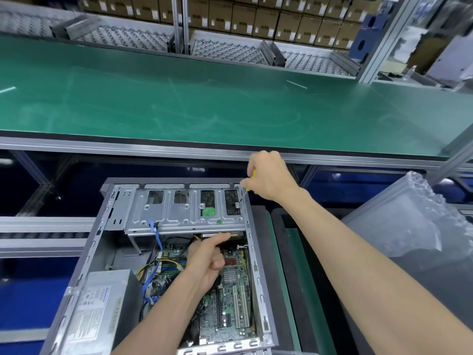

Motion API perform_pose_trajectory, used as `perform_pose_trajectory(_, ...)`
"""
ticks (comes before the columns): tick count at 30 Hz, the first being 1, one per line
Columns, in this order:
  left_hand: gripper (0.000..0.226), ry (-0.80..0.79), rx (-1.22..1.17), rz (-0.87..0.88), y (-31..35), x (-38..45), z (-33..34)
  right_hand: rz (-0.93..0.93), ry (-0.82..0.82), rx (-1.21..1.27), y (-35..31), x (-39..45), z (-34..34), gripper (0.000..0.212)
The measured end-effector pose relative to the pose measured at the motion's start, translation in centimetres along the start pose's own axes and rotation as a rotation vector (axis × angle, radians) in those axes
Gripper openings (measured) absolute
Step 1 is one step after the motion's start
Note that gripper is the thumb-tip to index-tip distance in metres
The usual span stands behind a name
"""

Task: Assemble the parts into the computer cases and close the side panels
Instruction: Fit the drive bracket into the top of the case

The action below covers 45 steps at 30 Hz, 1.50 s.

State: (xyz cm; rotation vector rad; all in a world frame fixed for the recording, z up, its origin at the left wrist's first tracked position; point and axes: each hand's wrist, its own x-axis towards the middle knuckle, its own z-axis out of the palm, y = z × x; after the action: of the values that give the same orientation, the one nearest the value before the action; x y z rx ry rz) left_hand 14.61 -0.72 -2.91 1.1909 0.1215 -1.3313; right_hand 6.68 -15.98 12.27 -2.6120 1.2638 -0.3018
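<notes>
My right hand grips the screwdriver, tip on the drive cage at frame centre. My left hand, thumb extended, steadies the open computer case: rigid steel; its boards are probably fragile.

Long green-matted counter with grey metal edge, scuffed; one thin white strip lies on it, far right.
</notes>
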Motion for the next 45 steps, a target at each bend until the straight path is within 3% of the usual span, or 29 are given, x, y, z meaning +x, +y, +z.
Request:
perform_pose_trajectory(2,0.035,0.083,0.089,0.049,-0.1,-0.5,-0.2,0.093,0.052,0.117,1.3,-1.3,-0.3,0.031)
perform_pose_trajectory(4,0.025,0.126,0.130,0.078,-0.3,-1.1,-0.4,0.232,0.048,0.445,2.1,-3.1,-0.4,0.029)
perform_pose_trajectory(7,0.026,0.034,0.008,0.114,0.0,-2.5,0.0,0.270,-0.048,0.821,2.1,-5.7,0.7,0.030)
perform_pose_trajectory(10,0.034,-0.232,-0.413,0.050,1.2,-3.6,1.2,0.146,-0.053,0.834,1.2,-7.7,1.9,0.021)
perform_pose_trajectory(12,0.047,-0.328,-0.594,0.043,1.8,-3.8,2.0,0.040,0.011,0.777,0.7,-8.7,2.4,0.014)
perform_pose_trajectory(18,0.067,-0.501,-0.605,0.076,2.3,-4.4,4.2,-0.168,-0.001,0.464,-0.6,-10.5,4.3,0.008)
perform_pose_trajectory(26,0.067,-0.495,-0.583,0.082,2.3,-4.4,5.1,-0.107,-0.034,0.323,-0.4,-10.3,4.6,0.019)
perform_pose_trajectory(29,0.053,-0.439,-0.489,0.132,2.1,-4.5,4.8,-0.053,0.012,0.443,-0.6,-10.1,4.2,0.031)
perform_pose_trajectory(33,0.037,-0.375,-0.289,0.297,1.5,-4.7,4.2,0.060,0.021,0.750,-0.5,-9.7,3.4,0.021)
perform_pose_trajectory(38,0.025,-0.357,-0.241,0.426,2.0,-4.6,4.5,0.183,-0.048,1.096,-0.7,-9.1,3.5,0.022)
perform_pose_trajectory(45,0.033,-0.357,-0.327,0.394,2.6,-4.2,5.1,0.250,-0.070,1.109,-1.7,-8.5,3.5,0.033)
